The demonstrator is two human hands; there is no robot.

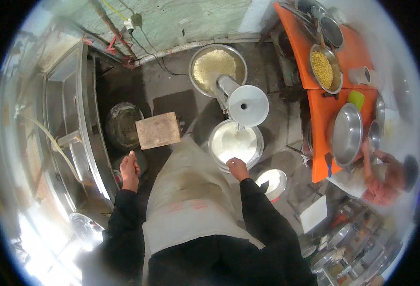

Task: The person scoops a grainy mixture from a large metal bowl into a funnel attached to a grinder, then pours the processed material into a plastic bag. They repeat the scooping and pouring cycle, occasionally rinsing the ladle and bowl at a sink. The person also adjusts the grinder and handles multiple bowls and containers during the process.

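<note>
My left hand is held in the air beside my apron, fingers curled in, thumb straight, nothing seen in it. A wooden block, maybe a stool top, is just ahead of it. My right hand is closed at the near rim of a metal basin of white liquid. Whether it grips anything is hidden. Beyond that basin stands a metal machine with a round hopper. Its tube reaches over a wide bowl holding pale, crumbly pulp.
A white-filled bucket stands right of my right hand. On the right, an orange table carries a pan of yellow beans and an oval metal basin. Another person works there. A steel sink lines the left. A cord runs along the floor.
</note>
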